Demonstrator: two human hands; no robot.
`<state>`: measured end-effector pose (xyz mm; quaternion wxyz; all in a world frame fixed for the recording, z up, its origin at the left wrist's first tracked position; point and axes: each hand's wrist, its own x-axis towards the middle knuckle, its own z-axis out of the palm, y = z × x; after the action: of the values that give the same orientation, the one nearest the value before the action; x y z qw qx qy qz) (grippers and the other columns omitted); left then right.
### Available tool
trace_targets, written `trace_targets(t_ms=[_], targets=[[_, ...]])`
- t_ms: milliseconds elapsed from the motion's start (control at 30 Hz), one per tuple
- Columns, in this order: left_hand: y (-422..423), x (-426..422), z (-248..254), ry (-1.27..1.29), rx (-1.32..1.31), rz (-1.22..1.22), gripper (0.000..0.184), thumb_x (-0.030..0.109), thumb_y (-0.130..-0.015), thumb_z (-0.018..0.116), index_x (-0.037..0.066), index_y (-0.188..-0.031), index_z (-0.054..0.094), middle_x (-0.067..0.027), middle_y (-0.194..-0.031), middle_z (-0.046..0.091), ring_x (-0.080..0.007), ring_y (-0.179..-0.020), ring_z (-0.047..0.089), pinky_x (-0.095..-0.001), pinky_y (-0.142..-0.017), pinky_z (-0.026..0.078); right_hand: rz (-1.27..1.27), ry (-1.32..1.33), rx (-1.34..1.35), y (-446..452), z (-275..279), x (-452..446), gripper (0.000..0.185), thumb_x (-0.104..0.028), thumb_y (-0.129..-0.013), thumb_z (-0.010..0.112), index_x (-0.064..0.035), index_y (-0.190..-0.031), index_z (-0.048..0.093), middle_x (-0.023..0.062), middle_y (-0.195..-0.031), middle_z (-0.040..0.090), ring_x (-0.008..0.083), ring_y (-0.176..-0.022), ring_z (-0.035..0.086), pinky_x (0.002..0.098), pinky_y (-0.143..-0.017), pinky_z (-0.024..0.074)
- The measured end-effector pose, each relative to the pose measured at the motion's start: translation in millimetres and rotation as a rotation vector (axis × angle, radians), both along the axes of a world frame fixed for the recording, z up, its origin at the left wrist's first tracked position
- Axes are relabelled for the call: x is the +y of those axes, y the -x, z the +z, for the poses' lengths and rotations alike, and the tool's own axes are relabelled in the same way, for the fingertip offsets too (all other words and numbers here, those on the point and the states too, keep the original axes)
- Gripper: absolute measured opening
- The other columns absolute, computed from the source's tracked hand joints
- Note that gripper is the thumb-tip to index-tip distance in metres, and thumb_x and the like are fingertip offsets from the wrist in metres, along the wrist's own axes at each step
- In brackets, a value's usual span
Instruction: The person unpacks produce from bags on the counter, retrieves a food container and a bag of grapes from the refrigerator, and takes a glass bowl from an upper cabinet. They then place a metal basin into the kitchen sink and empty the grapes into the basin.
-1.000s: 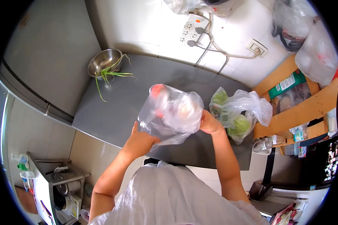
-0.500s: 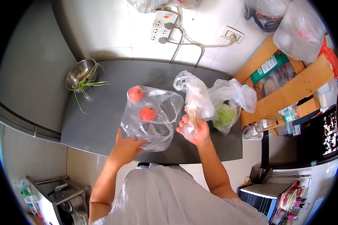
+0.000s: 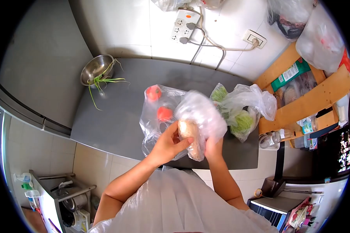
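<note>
A long tan item (image 3: pixel 189 136), its kind unclear through the wrapping, lies in a clear plastic bag (image 3: pixel 202 116) held above the counter's front part. My left hand (image 3: pixel 171 143) is closed around the tan item from the left, thumb across its front. On the other side my right hand (image 3: pixel 213 147) grips the bag, its fingers largely hidden behind the blurred plastic. Under and left of the bundle is another clear bag with two tomatoes, an upper tomato (image 3: pixel 153 93) and a lower tomato (image 3: pixel 164 113). To the right, a bagged pale green vegetable (image 3: pixel 242 122) rests on the counter.
The grey counter (image 3: pixel 116 128) meets a tiled wall with a power strip (image 3: pixel 186 26). A metal bowl (image 3: pixel 92 70) with green onions (image 3: pixel 101 80) stands at the back left. On the right is a wooden shelf (image 3: pixel 303 105) with jars and packets.
My left hand has left the tomato bag and moved right onto the tan item. My right hand has shifted to the bundle's right side. The view has shifted slightly.
</note>
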<state>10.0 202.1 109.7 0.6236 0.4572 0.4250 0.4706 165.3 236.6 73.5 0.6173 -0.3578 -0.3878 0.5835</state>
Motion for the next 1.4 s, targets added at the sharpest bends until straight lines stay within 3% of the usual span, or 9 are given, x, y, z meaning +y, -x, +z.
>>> trace_targets(t_ms=[33,133,533,733,900,1100,1233,1333,1400], targets=[[0.1,-0.9,7.1,0.001,-0.098,-0.028,0.054,0.009,-0.084,0.062,0.002,-0.131,0.037,-0.0069,-0.115,0.054,-0.0138,-0.104,0.052,-0.0284,-0.089,0.042,0.068,0.291,0.280,1.5,21.0,1.1,0.042,-0.035,-0.094,0.048,-0.0025,-0.120,0.044,0.0091,-0.113,0.053,0.0173,-0.101,0.054,0.0351,-0.087,0.0450],[3.9,-2.0,13.9,0.040,-0.213,-0.082,0.059,0.009,-0.084,0.063,0.003,-0.134,0.034,-0.0052,-0.120,0.051,-0.0153,-0.109,0.050,-0.0308,-0.095,0.040,0.185,0.378,0.412,-0.4,36.8,0.5,0.055,-0.050,-0.092,0.042,-0.0044,-0.123,0.044,0.0092,-0.115,0.053,0.0214,-0.106,0.053,0.0377,-0.091,0.0426],[3.7,-4.7,16.5,0.077,-0.452,-0.100,0.067,0.009,-0.080,0.067,0.005,-0.137,0.031,-0.0059,-0.126,0.047,-0.0177,-0.116,0.044,-0.0341,-0.100,0.035,0.185,0.251,0.464,-11.2,45.3,-4.4,0.054,-0.050,-0.092,0.040,-0.0064,-0.125,0.044,0.0102,-0.117,0.052,0.0227,-0.104,0.053,0.0381,-0.089,0.0439],[2.0,-5.9,12.4,0.074,-0.417,-0.085,0.064,0.007,-0.080,0.067,0.004,-0.134,0.033,-0.0077,-0.124,0.049,-0.0183,-0.115,0.046,-0.0352,-0.099,0.037,0.080,0.244,0.479,-7.7,69.1,-8.7,0.046,-0.047,-0.093,0.039,-0.0071,-0.115,0.048,0.0075,-0.101,0.055,0.0215,-0.092,0.056,0.0397,-0.082,0.0473],[5.6,-4.3,12.7,0.123,-0.549,-0.153,0.065,0.000,-0.078,0.060,0.003,-0.135,0.031,-0.0149,-0.127,0.048,-0.0268,-0.114,0.051,-0.0414,-0.098,0.041,0.122,0.253,0.575,-23.6,55.6,-4.2,0.048,-0.051,-0.091,0.040,-0.0084,-0.114,0.048,0.0089,-0.095,0.055,0.0269,-0.087,0.059,0.0459,-0.069,0.0514],[7.8,-4.4,11.3,0.175,-0.620,-0.224,0.064,-0.001,-0.079,0.056,0.003,-0.135,0.028,-0.0195,-0.129,0.047,-0.0314,-0.117,0.049,-0.0452,-0.100,0.039,0.171,0.270,0.441,-24.0,57.2,-5.0,0.048,-0.050,-0.093,0.038,-0.0085,-0.114,0.046,0.0087,-0.096,0.053,0.0226,-0.084,0.057,0.0454,-0.069,0.0524],[4.3,-5.0,10.0,0.200,-0.674,-0.219,0.057,0.000,-0.082,0.056,0.002,-0.134,0.032,-0.0107,-0.123,0.051,-0.0227,-0.107,0.055,-0.0339,-0.092,0.044,0.271,0.218,0.408,-31.8,54.6,-4.1,0.049,-0.050,-0.093,0.037,-0.0075,-0.116,0.046,0.0108,-0.100,0.054,0.0244,-0.084,0.059,0.0467,-0.068,0.0533],[3.1,-2.5,-3.1,0.098,-0.328,-0.200,0.057,0.006,-0.083,0.059,0.005,-0.134,0.034,-0.0106,-0.123,0.051,-0.0219,-0.105,0.055,-0.0334,-0.089,0.044,0.163,0.298,0.344,-48.4,41.0,5.0,0.048,-0.046,-0.094,0.039,-0.0048,-0.116,0.046,0.0116,-0.103,0.056,0.0245,-0.085,0.060,0.0453,-0.069,0.0535],[5.4,-7.4,-14.9,-0.149,0.230,-0.038,0.055,0.009,-0.083,0.061,0.009,-0.133,0.037,-0.0123,-0.121,0.052,-0.0213,-0.105,0.055,-0.0321,-0.089,0.043,-0.045,0.306,0.127,-60.6,33.0,9.7,0.050,-0.045,-0.093,0.042,-0.0019,-0.117,0.046,0.0129,-0.098,0.059,0.0262,-0.075,0.061,0.0412,-0.063,0.0539]])
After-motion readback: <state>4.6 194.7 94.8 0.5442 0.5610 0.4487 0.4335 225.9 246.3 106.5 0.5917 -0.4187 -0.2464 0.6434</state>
